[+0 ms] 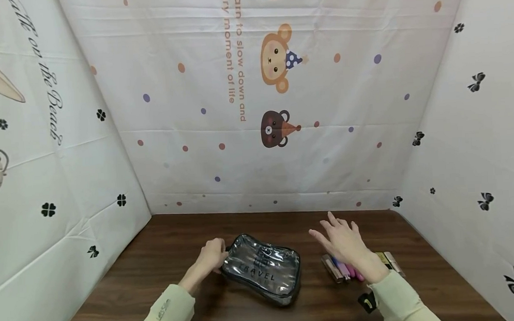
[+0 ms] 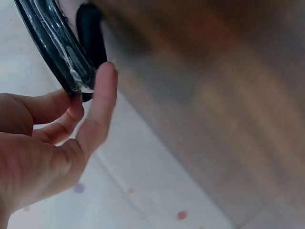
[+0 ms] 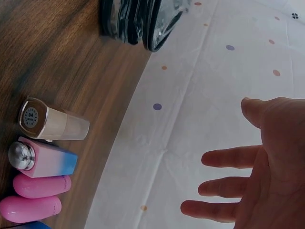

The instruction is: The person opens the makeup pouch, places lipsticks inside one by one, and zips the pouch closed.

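Observation:
A clear travel pouch with black trim [image 1: 262, 269] lies tilted on the wooden table, "TRAVEL" printed across its face. My left hand [image 1: 211, 256] holds it at its left end; in the left wrist view the fingers and thumb pinch the pouch's edge [image 2: 57, 52] near a black strap [image 2: 91, 33]. To the right, my right hand [image 1: 343, 241] hovers with fingers spread, touching nothing. Below it sit a beige foundation bottle [image 3: 55, 119], a pink and blue bottle [image 3: 45, 157] with a silver ball top, and two glossy pink rounded items [image 3: 35, 198].
Right of the pink items lie a yellow-and-black package [image 1: 383, 259] and a pale slim item [image 1: 394, 264]. A small black object [image 1: 367, 302] is beside the right sleeve. Printed white cloth walls [image 1: 196, 173] border the brown table [image 1: 174, 237] at the back and sides.

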`<state>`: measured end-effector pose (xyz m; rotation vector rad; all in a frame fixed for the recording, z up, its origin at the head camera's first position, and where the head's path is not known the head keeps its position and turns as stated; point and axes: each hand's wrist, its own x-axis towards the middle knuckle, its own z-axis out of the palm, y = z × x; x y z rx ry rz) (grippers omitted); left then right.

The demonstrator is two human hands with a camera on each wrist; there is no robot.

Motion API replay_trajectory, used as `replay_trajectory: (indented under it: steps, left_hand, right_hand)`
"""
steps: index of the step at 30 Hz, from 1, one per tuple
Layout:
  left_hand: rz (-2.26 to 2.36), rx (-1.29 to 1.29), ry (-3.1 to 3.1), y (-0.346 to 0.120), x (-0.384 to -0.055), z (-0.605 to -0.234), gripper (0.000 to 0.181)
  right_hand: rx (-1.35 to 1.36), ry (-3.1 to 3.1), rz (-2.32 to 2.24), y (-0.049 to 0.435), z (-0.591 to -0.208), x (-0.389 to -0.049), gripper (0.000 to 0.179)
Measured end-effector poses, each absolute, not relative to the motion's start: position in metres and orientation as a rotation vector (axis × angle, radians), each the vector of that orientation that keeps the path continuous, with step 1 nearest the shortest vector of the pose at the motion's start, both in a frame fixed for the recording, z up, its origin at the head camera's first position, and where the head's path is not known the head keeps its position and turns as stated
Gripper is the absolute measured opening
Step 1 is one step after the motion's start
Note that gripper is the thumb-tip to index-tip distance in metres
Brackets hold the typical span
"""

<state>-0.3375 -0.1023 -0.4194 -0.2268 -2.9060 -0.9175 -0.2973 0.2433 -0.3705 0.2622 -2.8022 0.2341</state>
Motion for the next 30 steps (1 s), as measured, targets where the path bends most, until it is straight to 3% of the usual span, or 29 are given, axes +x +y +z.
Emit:
replay_trajectory:
  steps: [11, 17, 24, 28, 30]
  left_hand:
    - [-0.565, -0.642, -2.562, -0.095, -0.338, -0.354, 0.020]
    - [-0.372, -1.024, -2.342, -0.088, -0.331, -0.327, 0.040]
    - [-0.010, -1.106, -1.992, -0.088, -0.312, -0.326, 0.037]
    - [0.113, -1.131, -1.783, -0.093, -0.310, -0.337, 0.015]
    - [0.136, -1.152, -1.719, -0.095, -0.311, -0.343, 0.017]
  right_hand:
    - [0.274, -2.778, 0.216, 0.246, -0.363, -0.299, 0.068]
    - [0.271, -2.754, 0.223, 0.248, -0.357, -0.297, 0.066]
    - [0.324, -2.727, 0.206, 0.241, -0.349, -0.291, 0.065]
    - [0.391, -2.673, 0.211, 0.235, -0.343, -0.287, 0.057]
    - [0.452, -2.627, 0.226, 0.231, -0.339, -0.285, 0.050]
